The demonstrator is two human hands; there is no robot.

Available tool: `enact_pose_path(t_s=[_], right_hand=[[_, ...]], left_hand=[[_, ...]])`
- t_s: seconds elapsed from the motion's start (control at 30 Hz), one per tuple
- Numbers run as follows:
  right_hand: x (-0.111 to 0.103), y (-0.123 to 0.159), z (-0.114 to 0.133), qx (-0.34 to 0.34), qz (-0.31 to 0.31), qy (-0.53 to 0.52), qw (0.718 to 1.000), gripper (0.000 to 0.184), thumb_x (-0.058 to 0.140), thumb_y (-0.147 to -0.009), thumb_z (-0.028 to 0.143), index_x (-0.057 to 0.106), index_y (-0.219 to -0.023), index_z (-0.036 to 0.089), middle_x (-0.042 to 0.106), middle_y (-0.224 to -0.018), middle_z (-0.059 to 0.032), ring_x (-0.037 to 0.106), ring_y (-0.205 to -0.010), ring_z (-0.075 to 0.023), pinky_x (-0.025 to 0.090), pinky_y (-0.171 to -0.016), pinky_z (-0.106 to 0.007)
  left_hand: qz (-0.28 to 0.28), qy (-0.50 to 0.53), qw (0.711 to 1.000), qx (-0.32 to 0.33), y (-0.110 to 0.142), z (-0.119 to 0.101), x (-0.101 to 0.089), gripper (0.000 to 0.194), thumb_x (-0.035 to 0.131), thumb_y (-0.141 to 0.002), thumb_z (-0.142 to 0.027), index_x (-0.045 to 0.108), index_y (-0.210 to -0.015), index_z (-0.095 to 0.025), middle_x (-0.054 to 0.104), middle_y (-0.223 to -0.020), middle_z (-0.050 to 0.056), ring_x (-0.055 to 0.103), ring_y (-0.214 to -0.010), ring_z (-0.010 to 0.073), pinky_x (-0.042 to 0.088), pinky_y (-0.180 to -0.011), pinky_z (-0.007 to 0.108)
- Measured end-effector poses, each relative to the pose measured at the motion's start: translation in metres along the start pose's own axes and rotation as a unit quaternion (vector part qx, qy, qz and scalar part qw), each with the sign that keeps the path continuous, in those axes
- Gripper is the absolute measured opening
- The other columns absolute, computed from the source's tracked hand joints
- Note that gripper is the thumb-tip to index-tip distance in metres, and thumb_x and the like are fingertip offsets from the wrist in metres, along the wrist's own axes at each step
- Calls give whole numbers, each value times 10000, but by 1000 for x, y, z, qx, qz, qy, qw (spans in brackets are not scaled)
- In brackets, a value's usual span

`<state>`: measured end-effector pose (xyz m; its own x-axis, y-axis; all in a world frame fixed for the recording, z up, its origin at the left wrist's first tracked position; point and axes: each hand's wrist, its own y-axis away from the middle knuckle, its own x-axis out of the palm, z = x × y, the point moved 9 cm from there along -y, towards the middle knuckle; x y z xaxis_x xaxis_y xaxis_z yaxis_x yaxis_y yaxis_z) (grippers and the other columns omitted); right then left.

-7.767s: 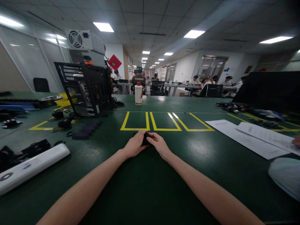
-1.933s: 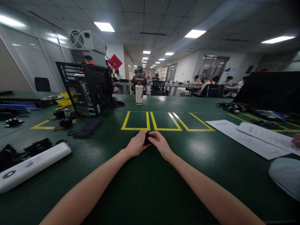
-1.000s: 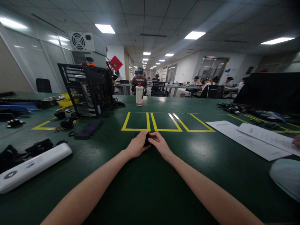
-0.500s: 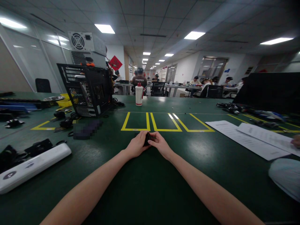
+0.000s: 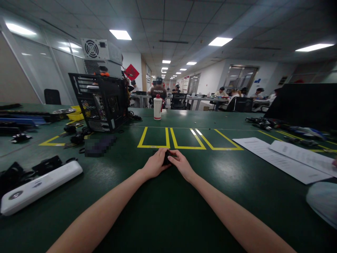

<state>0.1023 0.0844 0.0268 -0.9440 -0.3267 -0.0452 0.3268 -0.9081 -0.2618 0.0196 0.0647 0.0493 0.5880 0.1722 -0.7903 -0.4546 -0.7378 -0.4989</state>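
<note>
A small black object (image 5: 166, 159) stands between my two hands, low over the green table (image 5: 168, 218); its kind cannot be made out. My left hand (image 5: 156, 163) is closed round its left side, the fingers covering much of it. From the right, my right hand (image 5: 181, 164) pinches the same object between thumb and fingers. Just beyond my fingertips lie yellow tape outlines (image 5: 187, 148) on the tabletop.
An open black computer case (image 5: 101, 102) with power supplies (image 5: 97, 49) on top stands left, beside cables. Nearer is a long white device (image 5: 42, 188). A white bottle (image 5: 157, 108) stands ahead. Papers (image 5: 279, 160) lie right, near another person's hand (image 5: 335, 163). People sit further back.
The whole view has shifted slightly, so things appear a little further right and lower. Both hands keep hold of the black object; my right thumb and fingers have moved slightly on it.
</note>
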Motion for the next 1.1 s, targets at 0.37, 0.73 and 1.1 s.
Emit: enact_pose_path(t_s=[0.37, 0.73, 1.1], right_hand=[[0, -1, 0, -31, -17, 32, 999, 254, 516, -722, 350, 544, -939, 223, 571, -946, -12, 546, -873, -163, 426, -795, -323], [-3, -6, -9, -2, -9, -9, 1000, 268, 561, -691, 308, 534, -942, 217, 575, -986, -19, 525, -941, -161, 392, -856, -332], [-8, -5, -6, -29, -46, 11, 998, 225, 542, -702, 316, 537, -905, 219, 572, -922, -7, 534, -885, -149, 405, -824, -321]], left_hand=[[-14, 4, 1000, -13, 1, 4, 2, 552, 594, -693, -262, 278, -1142, -214, 400, -1138, 85, 453, -1035, 239, 427, -817, 433], [-5, 3, 1000, -26, -1, 7, 5, 558, 587, -701, -293, 262, -1149, -217, 394, -1163, 96, 453, -1048, 248, 415, -822, 436], [-15, -19, 1000, -15, -1, 6, 6, 561, 589, -695, -287, 263, -1143, -199, 410, -1136, 88, 454, -1035, 230, 418, -829, 406]])
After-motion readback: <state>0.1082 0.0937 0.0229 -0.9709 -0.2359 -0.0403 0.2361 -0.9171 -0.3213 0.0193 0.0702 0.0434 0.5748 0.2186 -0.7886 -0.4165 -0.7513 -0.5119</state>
